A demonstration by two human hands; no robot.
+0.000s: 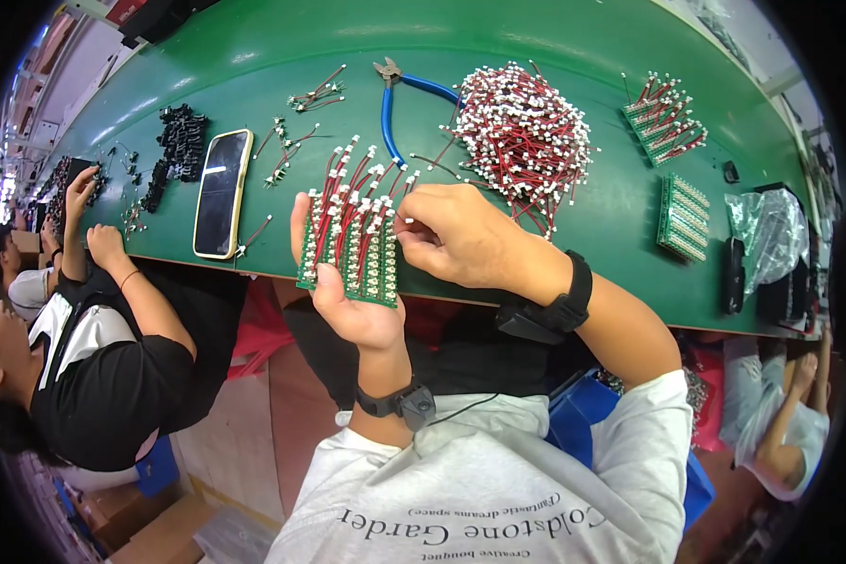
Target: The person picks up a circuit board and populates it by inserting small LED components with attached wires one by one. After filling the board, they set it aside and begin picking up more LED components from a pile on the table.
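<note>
My left hand point(357, 305) grips a green circuit board panel point(376, 282) from below, thumb on its near edge. Rows of small white connectors cover the panel, and several short red and black cables point(347, 202) stand up from it. At the panel's right edge is my right hand point(451, 235), its thumb and fingertips pinched together by a white cable plug point(407, 221). What lies between those fingertips is mostly hidden. A large heap of the same red and black cables point(526, 141) with white plugs rests on the green table beyond my right hand.
Blue-handled cutters point(388, 108) lie beside the heap. A phone point(223, 193) and black parts point(180, 141) are at left. Two more panels, one cabled point(665, 122) and one without cables point(683, 218), lie at right near a clear plastic bag point(766, 235). A co-worker point(112, 376) sits at left.
</note>
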